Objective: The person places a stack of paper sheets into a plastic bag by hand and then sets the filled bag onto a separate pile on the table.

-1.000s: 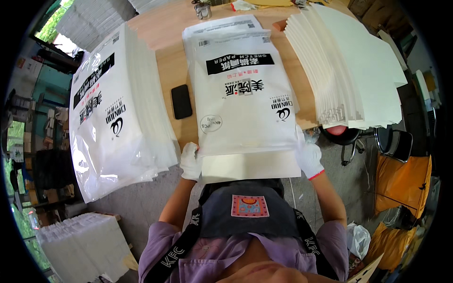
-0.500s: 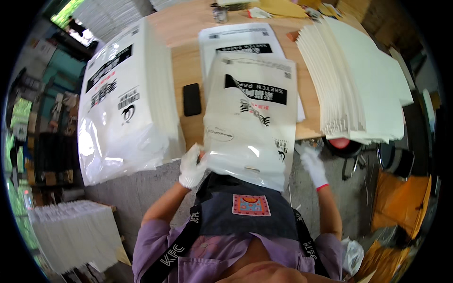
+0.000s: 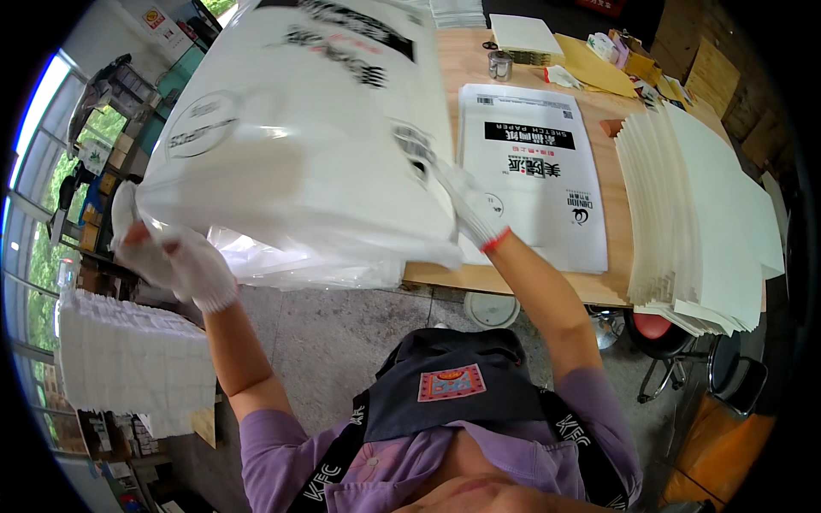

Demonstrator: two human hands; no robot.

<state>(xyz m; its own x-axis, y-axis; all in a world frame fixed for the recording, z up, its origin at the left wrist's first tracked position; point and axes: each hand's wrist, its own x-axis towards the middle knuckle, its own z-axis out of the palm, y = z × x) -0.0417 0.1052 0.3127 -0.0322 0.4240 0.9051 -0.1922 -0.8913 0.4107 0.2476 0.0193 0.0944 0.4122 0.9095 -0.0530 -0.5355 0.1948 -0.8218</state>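
A large clear-plastic packet of sketch paper (image 3: 282, 162) with black and red print lies tilted over a plastic-wrapped stack (image 3: 316, 267) at the left. My right hand (image 3: 469, 205), in a white glove with a red cuff, grips its right edge; the thumb is hidden. My left hand (image 3: 175, 261), also gloved but with bare fingertips showing, is at the packet's near left corner, fingers apart and slightly blurred. Right of the packet, a white printed sketch-paper bag (image 3: 530, 184) lies flat on the wooden table.
A fanned pile of pale sheets (image 3: 701, 214) covers the table's right side. At the back are a glass jar (image 3: 500, 66), a yellow envelope (image 3: 590, 64) and a small paper stack (image 3: 526, 38). Another tall paper stack (image 3: 137, 368) stands low at the left. A stool (image 3: 658, 329) sits under the right table edge.
The packet has moved from the middle of the table to the left, over the stack. My right hand has come from the right onto its edge; my left hand has moved left. The view has shifted.
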